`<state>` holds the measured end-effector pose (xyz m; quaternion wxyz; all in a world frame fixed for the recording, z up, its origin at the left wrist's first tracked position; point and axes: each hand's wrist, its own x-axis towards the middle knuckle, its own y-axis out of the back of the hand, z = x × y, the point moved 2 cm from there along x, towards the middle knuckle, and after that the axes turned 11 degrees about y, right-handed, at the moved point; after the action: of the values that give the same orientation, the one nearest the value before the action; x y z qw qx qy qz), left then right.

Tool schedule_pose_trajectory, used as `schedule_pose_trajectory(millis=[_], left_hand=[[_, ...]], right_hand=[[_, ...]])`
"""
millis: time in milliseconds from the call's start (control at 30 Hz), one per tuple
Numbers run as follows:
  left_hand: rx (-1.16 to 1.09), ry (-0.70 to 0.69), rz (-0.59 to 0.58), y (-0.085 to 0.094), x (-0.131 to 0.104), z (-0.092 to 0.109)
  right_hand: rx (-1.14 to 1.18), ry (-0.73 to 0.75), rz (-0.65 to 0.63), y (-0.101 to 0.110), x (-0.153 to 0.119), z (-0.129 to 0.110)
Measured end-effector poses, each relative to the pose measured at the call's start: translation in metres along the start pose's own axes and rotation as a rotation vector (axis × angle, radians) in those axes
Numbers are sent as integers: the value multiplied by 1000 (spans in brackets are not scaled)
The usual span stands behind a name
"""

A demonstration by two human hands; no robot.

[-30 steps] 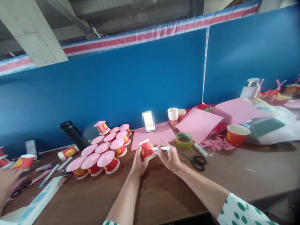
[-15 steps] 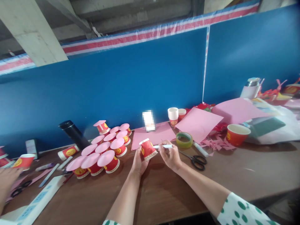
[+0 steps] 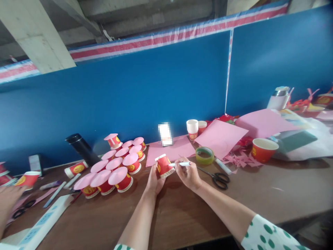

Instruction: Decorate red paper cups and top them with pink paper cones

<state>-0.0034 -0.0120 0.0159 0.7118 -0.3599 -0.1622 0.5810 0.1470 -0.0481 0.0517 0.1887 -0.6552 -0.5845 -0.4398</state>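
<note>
A red paper cup (image 3: 164,166) with a zigzag line along its pale lower rim is tilted in my left hand (image 3: 154,181), whose fingers wrap its left side and underside. My right hand (image 3: 187,173) pinches a white marker (image 3: 183,164), its tip at the cup's right side. To the left stand several red cups topped with pink paper discs (image 3: 118,175). Just right of my right hand are a roll of tape (image 3: 204,155) and black-handled scissors (image 3: 220,180).
Pink sheets (image 3: 221,138) and shredded paper lie at the back right, near a large red cup (image 3: 264,150). A black bottle (image 3: 81,149) leans at the back left. Another person's hand (image 3: 10,198) is at the far left, by a red cup.
My right hand and the marker have moved slightly left, and the marker's tip is now over the cup's side. The cup has hardly moved.
</note>
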Motion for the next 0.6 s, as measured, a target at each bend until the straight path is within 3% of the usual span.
schedule_pose_trajectory(millis=[600], left_hand=[[38, 26, -32, -1, 1, -3]], right_hand=[[49, -33, 30, -1, 0, -1]])
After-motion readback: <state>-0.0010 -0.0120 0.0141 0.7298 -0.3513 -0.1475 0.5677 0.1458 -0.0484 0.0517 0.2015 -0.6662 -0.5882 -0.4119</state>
